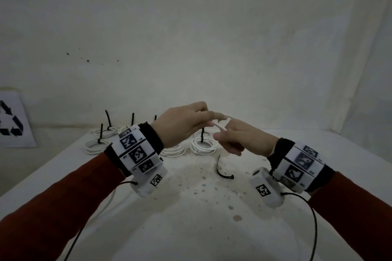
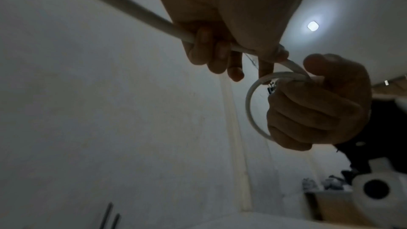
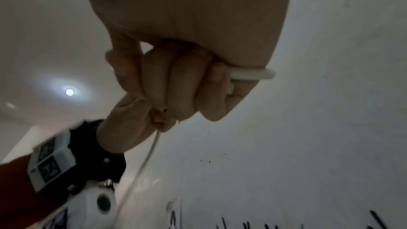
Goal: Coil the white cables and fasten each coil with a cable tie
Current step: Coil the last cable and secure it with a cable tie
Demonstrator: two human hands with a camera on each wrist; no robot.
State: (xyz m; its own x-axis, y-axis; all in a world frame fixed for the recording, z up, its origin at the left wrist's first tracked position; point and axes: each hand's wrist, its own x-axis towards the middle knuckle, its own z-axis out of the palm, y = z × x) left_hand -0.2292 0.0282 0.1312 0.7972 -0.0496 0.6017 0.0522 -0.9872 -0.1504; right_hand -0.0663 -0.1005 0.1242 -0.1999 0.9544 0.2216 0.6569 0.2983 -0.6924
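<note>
Both hands are raised above the table, joined on one white cable (image 1: 220, 126). My left hand (image 1: 186, 125) curls its fingers round the straight run of cable (image 2: 132, 9). My right hand (image 1: 239, 136) grips a small first loop (image 2: 251, 104) of the same cable in its fist, and the loop's bend sticks out beside the palm (image 3: 253, 74). The cable's bare wire end shows at the right hand's fingers in the left wrist view. A loose black cable tie (image 1: 221, 168) lies curved on the table below the right hand.
Several tied white coils (image 1: 203, 147) with upright black tie tails (image 1: 108, 121) lie at the back of the stained white table (image 1: 191, 207). A recycling-symbol sheet (image 1: 12, 121) leans on the wall at left. Black wrist-camera leads (image 1: 314, 218) hang from both arms.
</note>
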